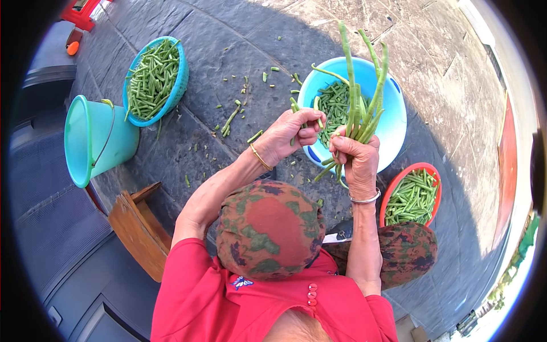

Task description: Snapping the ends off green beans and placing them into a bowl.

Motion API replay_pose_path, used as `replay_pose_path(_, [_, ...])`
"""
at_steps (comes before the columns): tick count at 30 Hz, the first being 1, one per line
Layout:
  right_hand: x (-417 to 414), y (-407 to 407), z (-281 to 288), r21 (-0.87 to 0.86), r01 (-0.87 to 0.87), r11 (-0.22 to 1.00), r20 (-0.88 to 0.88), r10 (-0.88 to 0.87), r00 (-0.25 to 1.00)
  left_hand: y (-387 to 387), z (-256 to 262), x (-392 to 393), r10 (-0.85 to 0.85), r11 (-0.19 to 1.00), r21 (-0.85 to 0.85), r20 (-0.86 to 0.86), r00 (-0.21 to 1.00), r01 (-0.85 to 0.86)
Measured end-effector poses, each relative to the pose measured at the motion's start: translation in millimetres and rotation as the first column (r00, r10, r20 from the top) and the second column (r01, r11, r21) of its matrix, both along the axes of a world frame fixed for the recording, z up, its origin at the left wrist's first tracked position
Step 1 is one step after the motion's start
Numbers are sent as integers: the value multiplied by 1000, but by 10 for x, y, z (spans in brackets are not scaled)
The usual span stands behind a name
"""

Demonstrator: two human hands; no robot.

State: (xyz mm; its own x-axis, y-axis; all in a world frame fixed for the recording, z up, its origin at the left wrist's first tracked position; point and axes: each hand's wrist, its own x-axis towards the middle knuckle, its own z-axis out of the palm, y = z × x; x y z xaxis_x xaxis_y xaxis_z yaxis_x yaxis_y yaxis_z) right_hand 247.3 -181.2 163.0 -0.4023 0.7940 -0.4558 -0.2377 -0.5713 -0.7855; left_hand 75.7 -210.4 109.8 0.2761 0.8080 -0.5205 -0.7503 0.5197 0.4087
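My left hand (297, 130) pinches short pieces of green bean (295, 104) between thumb and fingers, at the near left rim of the blue plastic basin (391, 137). A bunch of long green beans (357, 102) is gripped in my right hand (357, 151). The bunch's long ends point away from me over the basin, and shorter ends stick out below the fist. Cut bean pieces (335, 100) lie inside the basin. Close to my right forearm, a red plastic basket (382, 203) holds more cut beans (412, 196).
To the left stand a blue perforated basket (183, 75) full of cut beans (154, 81) and a turquoise bucket (113, 141) with a wire handle. A wooden stool (139, 233) is beside my left elbow. Bean scraps (230, 119) litter the dark paved floor (239, 47). My camouflage-patterned knees (271, 228) are below my hands.
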Motion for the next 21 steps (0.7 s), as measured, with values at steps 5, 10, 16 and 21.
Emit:
replay_pose_path(5, [15,95,30,30,94,995,2,-94,996,-131,55,-55,-39,997,59,-119,992,47])
replay_pose_path(10, [30,118,-225,-28,139,990,164,-132,978,-165,140,-240,9,985,173,-9,1000,-7])
replay_pose_path(16, [28,192,-149,-82,233,969,157,-218,963,-195,145,-403,111,972,197,79,991,-125])
replay_pose_path(21, [-66,181,-163,-25,227,973,241,-215,946,-318,195,-673,194,971,99,198,961,-217])
